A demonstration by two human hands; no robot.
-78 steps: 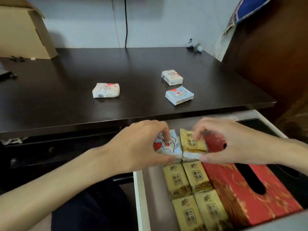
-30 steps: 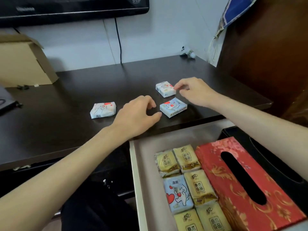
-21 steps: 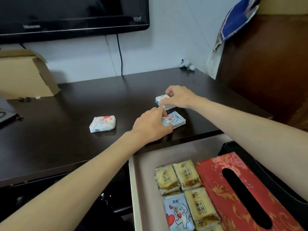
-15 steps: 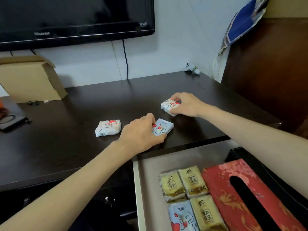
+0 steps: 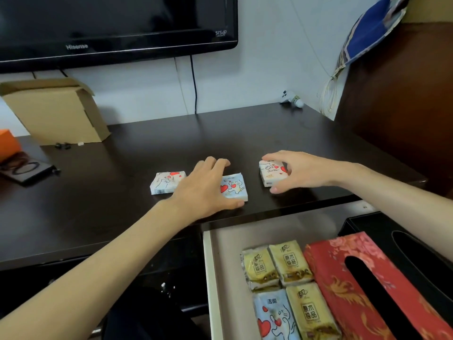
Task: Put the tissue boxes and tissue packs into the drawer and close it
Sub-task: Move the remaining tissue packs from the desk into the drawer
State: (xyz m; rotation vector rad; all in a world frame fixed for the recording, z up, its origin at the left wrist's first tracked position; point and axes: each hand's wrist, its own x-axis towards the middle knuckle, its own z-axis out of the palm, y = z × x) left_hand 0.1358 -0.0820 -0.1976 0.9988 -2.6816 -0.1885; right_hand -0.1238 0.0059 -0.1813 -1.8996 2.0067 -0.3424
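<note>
**Two packs gripped, one left**

At mid-frame, the left hand's [image 5: 208,187] grip closes on a pale-blue cat-print tissue pack [image 5: 234,187]; the right hand [image 5: 299,173] clasps a white cartoon-print tissue pack [image 5: 272,174] on the dark surface [image 5: 122,192]. Next, likely: lift both into the open drawer [image 5: 225,266] at lower right.

The bench [image 5: 245,133] lies bare between the three tissue packs near its front edge and the back wall, with the cardboard box [image 5: 56,111] off at the far left. In the open drawer [image 5: 225,278], a clear strip runs along the left wall and across the back; gold packs [image 5: 277,265], a blue pack [image 5: 274,317] and the red tissue box [image 5: 367,290] (long, slot upward) fill the rest.
</note>
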